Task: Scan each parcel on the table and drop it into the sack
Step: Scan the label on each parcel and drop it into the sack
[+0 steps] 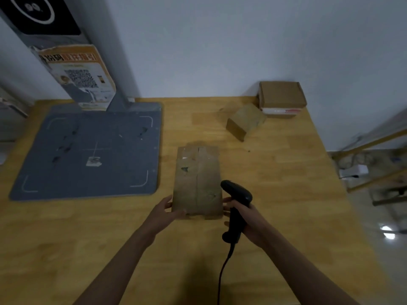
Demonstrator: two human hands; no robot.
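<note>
The flat cardboard parcel (197,182) lies mid-bench (286,194), likely light and stiff (creased, worn); best taken by its long edges. Left hand (164,213) grips its near corner; right hand (246,219) fingers clench the scanner (236,208)

You've got brown parcels (197,181), a black scanner (236,208), a yellow wood-grain table (286,172), and a grey mat (88,150) w/ white corner marks at 10 o'clock.

I see a wooden desk (286,194) against a pale wall (220,40). On its far left corner lies a grey mat (99,150), with a grey post (105,62) rising from the mat's far edge, a QR poster (81,78) stuck on it.
</note>
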